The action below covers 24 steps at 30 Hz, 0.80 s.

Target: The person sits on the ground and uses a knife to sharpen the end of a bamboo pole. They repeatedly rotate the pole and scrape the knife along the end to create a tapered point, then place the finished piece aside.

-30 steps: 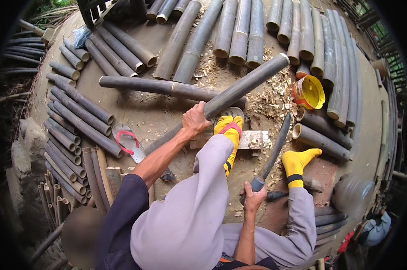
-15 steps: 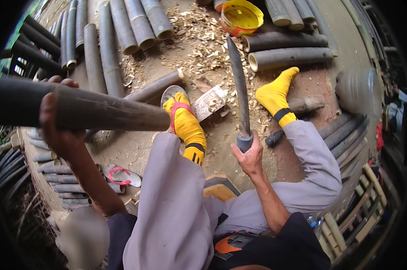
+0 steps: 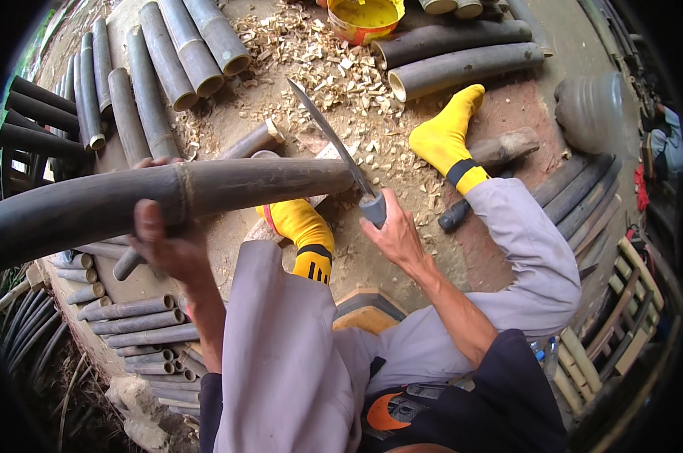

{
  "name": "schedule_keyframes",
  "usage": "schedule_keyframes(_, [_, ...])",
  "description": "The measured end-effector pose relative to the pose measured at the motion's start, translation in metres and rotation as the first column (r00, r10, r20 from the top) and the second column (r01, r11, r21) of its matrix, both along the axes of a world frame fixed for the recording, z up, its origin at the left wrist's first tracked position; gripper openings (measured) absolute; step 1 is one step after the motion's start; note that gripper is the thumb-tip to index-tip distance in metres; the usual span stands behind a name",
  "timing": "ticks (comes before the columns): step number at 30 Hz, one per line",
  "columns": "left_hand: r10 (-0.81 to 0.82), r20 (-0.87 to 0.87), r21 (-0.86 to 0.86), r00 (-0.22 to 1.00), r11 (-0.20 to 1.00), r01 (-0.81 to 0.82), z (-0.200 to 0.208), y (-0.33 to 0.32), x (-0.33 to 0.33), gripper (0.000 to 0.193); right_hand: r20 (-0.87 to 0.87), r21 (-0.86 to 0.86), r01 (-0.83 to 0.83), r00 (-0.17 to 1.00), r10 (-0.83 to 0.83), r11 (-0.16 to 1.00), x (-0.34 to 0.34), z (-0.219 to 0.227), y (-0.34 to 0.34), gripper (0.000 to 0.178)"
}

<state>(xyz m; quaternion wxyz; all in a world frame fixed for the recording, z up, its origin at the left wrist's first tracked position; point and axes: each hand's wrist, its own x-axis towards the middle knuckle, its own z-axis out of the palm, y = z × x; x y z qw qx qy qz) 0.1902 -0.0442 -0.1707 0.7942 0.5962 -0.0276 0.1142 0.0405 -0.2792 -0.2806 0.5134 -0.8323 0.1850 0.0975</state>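
A thick dark bamboo tube (image 3: 251, 181) lies across my left side, its right end held up above my yellow-socked, sandalled foot (image 3: 303, 223). My left hand (image 3: 171, 245) is wrapped round it from below, near a node ring. Closed on the grey handle of a machete (image 3: 330, 136), my right hand (image 3: 398, 234) is just right of the tube's end. The long blade slants up and to the left, passing close to that end; I cannot tell whether they touch. Partly hidden beneath the tube is a pale wood block (image 3: 334, 153).
Cut bamboo tubes (image 3: 179, 64) lie at the far left, with more stacked near left (image 3: 141, 325). Wood chips (image 3: 319, 68) cover the ground ahead. A yellow bucket (image 3: 364, 19), two large tubes (image 3: 470, 68) and a clear plastic jug (image 3: 594, 113) are farther right.
The bamboo tube has shifted right, its end coming up beside the blade. The machete has tilted over to the left, and my right hand has moved slightly left and up.
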Motion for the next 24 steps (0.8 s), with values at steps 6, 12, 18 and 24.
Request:
schedule_keyframes(6, [0.170, -0.165, -0.070, 0.971, 0.981, -0.183, 0.000, 0.029, 0.009, 0.046, 0.267, 0.027, 0.080, 0.960, -0.084, 0.996, 0.023, 0.009, 0.002, 0.039])
schedule_keyframes(12, [0.178, -0.119, -0.004, 0.977, 0.984, -0.180, 0.004, 0.016, 0.007, 0.048, 0.339, 0.002, 0.085, 0.937, -0.081, 0.996, 0.022, -0.034, 0.007, 0.036])
schedule_keyframes(18, [0.166, -0.102, 0.104, 0.981, 0.982, -0.155, 0.012, 0.002, 0.006, 0.047, -0.038, 0.018, -0.104, 0.994, 0.104, 0.994, 0.028, -0.051, -0.008, 0.033])
schedule_keyframes(24, [0.167, -0.059, 0.095, 0.984, 0.982, -0.161, 0.009, 0.002, 0.009, 0.045, 0.402, 0.119, 0.091, 0.906, -0.131, 0.989, 0.028, -0.011, 0.002, 0.027])
